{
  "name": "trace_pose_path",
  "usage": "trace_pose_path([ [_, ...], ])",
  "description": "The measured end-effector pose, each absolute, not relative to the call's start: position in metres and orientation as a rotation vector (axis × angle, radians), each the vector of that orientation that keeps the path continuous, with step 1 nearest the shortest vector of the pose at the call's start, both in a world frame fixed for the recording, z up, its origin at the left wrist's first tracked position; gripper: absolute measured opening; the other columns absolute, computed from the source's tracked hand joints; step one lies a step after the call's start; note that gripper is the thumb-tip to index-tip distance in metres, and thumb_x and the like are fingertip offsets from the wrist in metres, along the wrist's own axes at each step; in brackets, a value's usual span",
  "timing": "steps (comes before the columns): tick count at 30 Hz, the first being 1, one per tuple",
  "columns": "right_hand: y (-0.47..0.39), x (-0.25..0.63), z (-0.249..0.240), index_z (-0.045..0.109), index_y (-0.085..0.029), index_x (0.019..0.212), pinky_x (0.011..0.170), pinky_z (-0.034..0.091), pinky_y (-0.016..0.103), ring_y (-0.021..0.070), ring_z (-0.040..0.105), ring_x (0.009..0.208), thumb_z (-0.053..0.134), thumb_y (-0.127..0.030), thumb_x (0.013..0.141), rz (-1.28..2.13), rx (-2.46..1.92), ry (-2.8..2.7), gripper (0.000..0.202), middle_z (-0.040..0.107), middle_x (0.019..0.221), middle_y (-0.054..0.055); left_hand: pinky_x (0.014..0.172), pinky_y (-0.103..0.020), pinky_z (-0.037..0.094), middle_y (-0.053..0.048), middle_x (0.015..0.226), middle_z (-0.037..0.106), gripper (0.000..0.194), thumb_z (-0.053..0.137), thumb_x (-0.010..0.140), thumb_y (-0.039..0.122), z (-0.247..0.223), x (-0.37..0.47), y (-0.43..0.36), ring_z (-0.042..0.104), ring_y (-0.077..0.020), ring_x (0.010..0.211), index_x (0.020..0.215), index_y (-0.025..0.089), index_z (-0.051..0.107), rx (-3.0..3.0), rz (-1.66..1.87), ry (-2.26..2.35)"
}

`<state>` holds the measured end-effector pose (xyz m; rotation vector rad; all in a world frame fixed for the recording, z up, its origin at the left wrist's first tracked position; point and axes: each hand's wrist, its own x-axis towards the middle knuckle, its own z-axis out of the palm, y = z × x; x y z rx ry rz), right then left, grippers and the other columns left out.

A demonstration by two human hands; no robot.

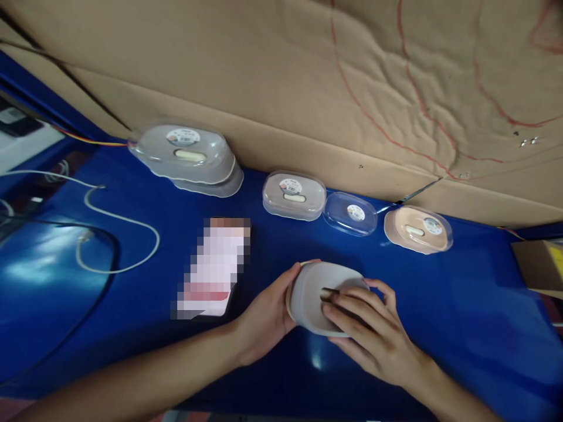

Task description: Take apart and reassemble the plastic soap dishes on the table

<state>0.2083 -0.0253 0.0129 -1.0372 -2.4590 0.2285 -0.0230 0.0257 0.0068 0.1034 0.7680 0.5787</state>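
Observation:
A light grey oval plastic box (310, 299) with a small slot in its upper face is between my hands, above the blue table. My left hand (270, 319) grips its left end, with the fingers partly hidden behind it. Across the right part of the box lies my right hand (373, 322), its fingertips at the slot and other fingers around the right edge. No clear lid shows on this box. To the left of my hands lies a phone (215, 264), its lit screen pixelated.
Along the cardboard wall (246, 105) stand stacked grey boxes (206, 158), another grey box (292, 202) and a peach box (411, 231), all with clear covers. Between the last two lies a separate clear lid (341, 220). Cables (153, 240) cross the blue table (145, 310) at left.

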Motion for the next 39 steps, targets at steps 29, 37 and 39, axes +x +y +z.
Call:
trace_pose_path([
  [29, 0.03, 0.259, -0.023, 0.033, -0.03, 0.165, 0.119, 0.04, 0.062, 0.0358, 0.052, 0.145, 0.062, -0.041, 0.105, 0.113, -1.502, -2.327, 0.067, 0.058, 0.151, 0.015, 0.091, -0.035, 0.049, -0.009, 0.13, 0.073, 0.065, 0.08, 0.085, 0.046, 0.009, -0.027, 0.022, 0.064, -0.0304, 0.119, 0.143, 0.025, 0.061, 0.33, 0.531, 0.908],
  [37, 0.025, 0.262, -0.025, 0.042, -0.031, 0.158, 0.12, 0.04, 0.065, 0.0392, 0.044, 0.152, 0.07, -0.049, 0.099, 0.23, -1.621, -2.141, 0.068, 0.045, 0.164, 0.016, 0.09, -0.035, 0.048, -0.009, 0.128, 0.074, 0.065, 0.079, 0.086, 0.05, 0.008, -0.026, 0.021, 0.064, -0.0305, 0.119, 0.143, 0.025, 0.062, 0.337, 0.493, 0.89],
  [39, 0.023, 0.261, -0.02, 0.046, -0.031, 0.156, 0.12, 0.042, 0.06, 0.0357, 0.048, 0.149, 0.069, -0.05, 0.099, 0.334, -1.594, -2.025, 0.064, 0.05, 0.161, 0.014, 0.091, -0.034, 0.049, -0.009, 0.129, 0.074, 0.065, 0.077, 0.088, 0.054, 0.007, -0.026, 0.021, 0.064, -0.0294, 0.119, 0.144, 0.025, 0.062, 0.335, 0.503, 0.865],
])
